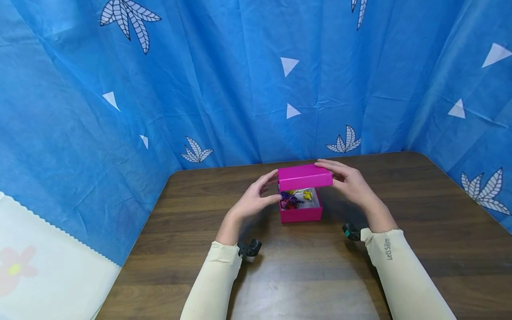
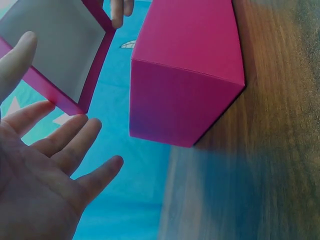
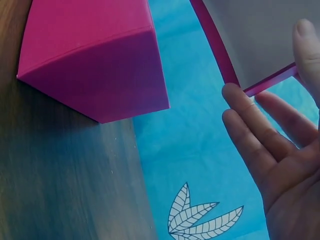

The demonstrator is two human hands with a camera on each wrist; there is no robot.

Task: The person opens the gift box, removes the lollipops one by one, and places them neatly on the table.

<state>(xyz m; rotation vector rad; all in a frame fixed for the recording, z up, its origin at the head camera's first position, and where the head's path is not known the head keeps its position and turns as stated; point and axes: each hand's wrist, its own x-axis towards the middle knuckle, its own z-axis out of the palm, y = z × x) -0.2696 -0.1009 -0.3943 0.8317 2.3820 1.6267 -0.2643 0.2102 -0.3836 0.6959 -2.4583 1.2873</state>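
Note:
A bright pink box lid (image 1: 305,176) is raised and tilted over the back of a pink box (image 1: 301,216) on the table. My left hand (image 1: 256,199) holds the lid at its left side, with fingertips at its edge and the thumb near the front. At the opposite end my right hand (image 1: 347,180) holds the lid, its fingers over the top back corner. The wrist views show the lid's grey-white inside (image 2: 60,47) and the box's plain pink side (image 3: 105,80). Inside the box lie small dried-looking flowers (image 1: 294,198), purple, red and yellow, on white lining; the lid hides the back part.
The box stands on a brown wood-grain table (image 1: 304,266), toward its far edge. A blue curtain (image 1: 240,89) with white leaves and triangles hangs behind and at the sides. A pale cloth with a flower print (image 1: 44,280) is at the lower left.

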